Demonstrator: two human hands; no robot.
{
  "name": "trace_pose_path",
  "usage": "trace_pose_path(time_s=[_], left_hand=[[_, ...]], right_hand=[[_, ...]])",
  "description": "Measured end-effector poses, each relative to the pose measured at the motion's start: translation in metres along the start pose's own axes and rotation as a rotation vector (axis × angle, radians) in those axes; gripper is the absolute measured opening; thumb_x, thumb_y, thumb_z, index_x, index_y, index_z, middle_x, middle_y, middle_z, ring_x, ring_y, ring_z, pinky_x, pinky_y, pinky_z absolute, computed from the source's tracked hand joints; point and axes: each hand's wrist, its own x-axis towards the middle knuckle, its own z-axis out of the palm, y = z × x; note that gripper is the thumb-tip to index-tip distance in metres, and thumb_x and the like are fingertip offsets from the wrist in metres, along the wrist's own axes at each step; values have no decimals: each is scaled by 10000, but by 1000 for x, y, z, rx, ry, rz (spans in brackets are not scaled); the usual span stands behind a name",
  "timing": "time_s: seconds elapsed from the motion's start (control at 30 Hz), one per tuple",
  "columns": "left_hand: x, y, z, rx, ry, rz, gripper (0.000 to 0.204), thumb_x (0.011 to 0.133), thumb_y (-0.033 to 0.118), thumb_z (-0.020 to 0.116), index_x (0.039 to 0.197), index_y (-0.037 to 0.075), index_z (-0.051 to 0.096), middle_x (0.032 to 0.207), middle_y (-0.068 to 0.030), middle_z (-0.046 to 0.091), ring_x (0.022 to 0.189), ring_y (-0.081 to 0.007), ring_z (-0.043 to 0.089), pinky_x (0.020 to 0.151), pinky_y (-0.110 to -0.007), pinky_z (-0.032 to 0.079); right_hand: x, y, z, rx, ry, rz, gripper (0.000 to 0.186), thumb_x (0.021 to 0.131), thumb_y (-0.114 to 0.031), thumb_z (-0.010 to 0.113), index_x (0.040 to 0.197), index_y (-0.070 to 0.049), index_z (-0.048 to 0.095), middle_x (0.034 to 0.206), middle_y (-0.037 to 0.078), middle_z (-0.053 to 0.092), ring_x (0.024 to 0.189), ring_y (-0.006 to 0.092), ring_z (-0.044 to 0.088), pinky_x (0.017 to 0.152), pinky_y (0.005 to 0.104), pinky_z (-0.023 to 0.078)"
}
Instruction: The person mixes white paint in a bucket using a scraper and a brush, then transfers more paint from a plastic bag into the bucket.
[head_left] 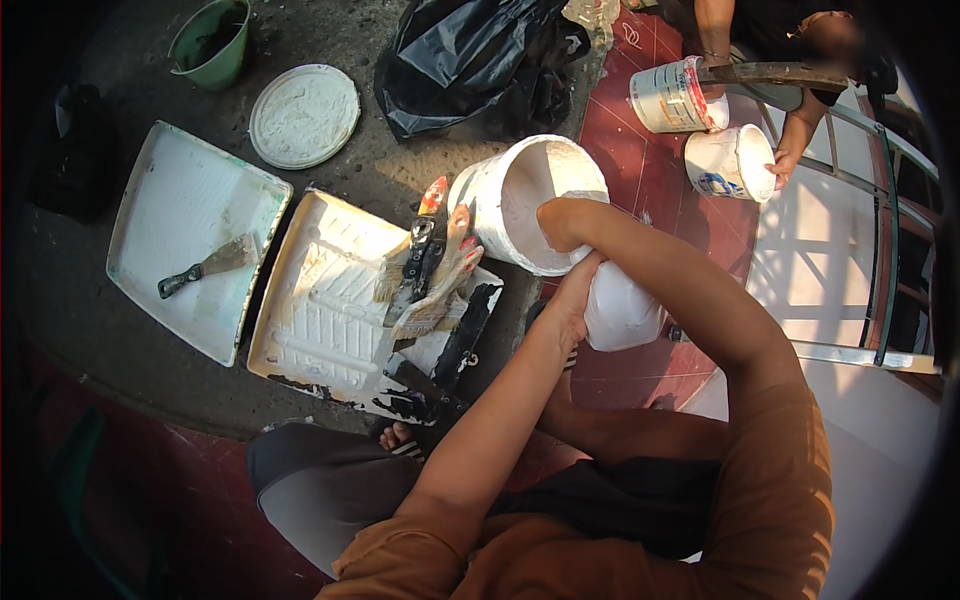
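Grey concrete floor (385, 190): green bucket (224, 66), white lid (305, 115), black plastic bag (470, 75), smooth tray (185, 220), ribbed tray (320, 265).

The left forearm (495, 415) is extended forward and slanted to the right, with the upper arm covered by a rust-brown sleeve (420, 540). The left hand (573, 302) is held low, just under the end of the right forearm (680, 270); most of its fingers are hidden. The right arm is swung wide and bent at the elbow, its forearm being angled forward and back toward the left. The right hand (562, 222) is bent down at the wrist, its fingers concealed from view.
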Motion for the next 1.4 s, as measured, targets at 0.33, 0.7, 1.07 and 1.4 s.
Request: trace_pose_path(time_s=[0.33,0.7,1.07,1.4], left_hand=[[4,-5,-1,-4,-4,9,523,1029,461,499,1315,32,586,1208,-146,695,1026,-270,721,894,-423,602],[-5,-12,14,262,75,13,494,919,342,638,1266,-7,601,1117,-155,709,923,-258,738,823,-397,609],[-45,1,57,1158,172,277,495,746,383,752,1020,-29,756,960,-178,756,899,-263,733,836,-380,549],[-136,80,101,1649,131,478,562,658,453,761,1002,8,758,942,-185,754,858,-296,731,797,-385,556]], right_hand=[[-8,-2,-6,-14,5,9,186,784,-108,666,843,38,765,878,258,730,840,379,727,774,433,579],[-72,31,-7,534,312,-89,266,794,-51,654,1046,-17,731,1015,178,729,976,307,705,872,377,547],[-211,-6,-25,1098,905,76,403,923,-88,736,1288,-1,588,1217,84,634,1150,161,600,1008,310,490],[-273,-63,-94,1291,991,-72,424,926,-124,734,1285,30,569,1179,81,683,1083,108,628,970,266,477]])
